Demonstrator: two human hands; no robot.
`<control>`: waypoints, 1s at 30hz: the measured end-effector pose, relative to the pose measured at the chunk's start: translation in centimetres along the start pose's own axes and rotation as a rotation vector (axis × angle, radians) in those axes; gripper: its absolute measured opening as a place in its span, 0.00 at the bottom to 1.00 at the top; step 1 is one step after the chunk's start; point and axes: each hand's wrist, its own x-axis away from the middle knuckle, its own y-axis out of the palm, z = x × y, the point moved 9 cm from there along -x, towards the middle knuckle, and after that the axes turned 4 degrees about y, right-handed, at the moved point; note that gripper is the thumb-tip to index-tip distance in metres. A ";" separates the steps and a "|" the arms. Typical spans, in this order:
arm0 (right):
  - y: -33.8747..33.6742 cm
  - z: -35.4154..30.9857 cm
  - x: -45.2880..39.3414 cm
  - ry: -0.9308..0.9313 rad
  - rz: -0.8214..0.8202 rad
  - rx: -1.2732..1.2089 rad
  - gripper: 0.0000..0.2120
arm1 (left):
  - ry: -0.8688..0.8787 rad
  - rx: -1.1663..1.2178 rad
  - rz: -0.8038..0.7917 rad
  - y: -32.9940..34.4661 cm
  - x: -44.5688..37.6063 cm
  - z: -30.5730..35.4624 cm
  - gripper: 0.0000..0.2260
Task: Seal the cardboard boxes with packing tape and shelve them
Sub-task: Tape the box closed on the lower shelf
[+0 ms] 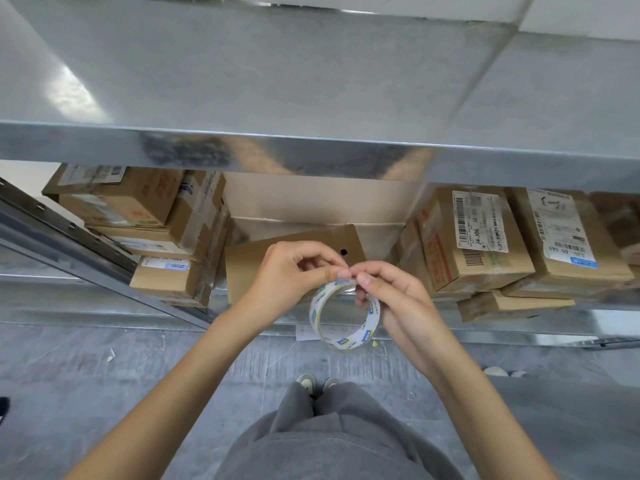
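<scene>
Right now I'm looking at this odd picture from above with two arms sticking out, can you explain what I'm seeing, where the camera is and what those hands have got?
There is no machine here: a person wears a wide-angle camera on the head, looking forward and down, so the arms are their own. You also see their grey trousers and shoes on the grey floor. The right hand holds a clear roll of packing tape with blue and yellow print, while the left hand pinches at its top edge, probably picking for the tape's loose end. Ahead stands a grey metal shelf rack. On its lower shelf, a plain brown cardboard box with a small round hole sits behind the hands, between stacked brown cardboard boxes with shipping labels on the left and right.
</scene>
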 end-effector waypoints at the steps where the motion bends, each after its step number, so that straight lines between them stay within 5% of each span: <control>1: 0.3 0.5 0.0 0.070 -0.029 -0.084 0.12 | -0.021 0.016 0.004 0.0 0.0 -0.3 0.10; 14: 2.2 1.8 1.0 0.352 -0.259 -0.166 0.13 | -0.029 -0.063 -0.039 0.5 0.0 -2.3 0.19; 24: 0.9 0.5 0.7 0.247 -0.117 0.169 0.06 | -0.135 0.027 -0.218 1.9 0.4 -3.5 0.18; 30: -0.8 -1.7 0.4 0.019 0.166 0.150 0.06 | -0.186 0.159 0.105 -0.6 1.0 -2.7 0.13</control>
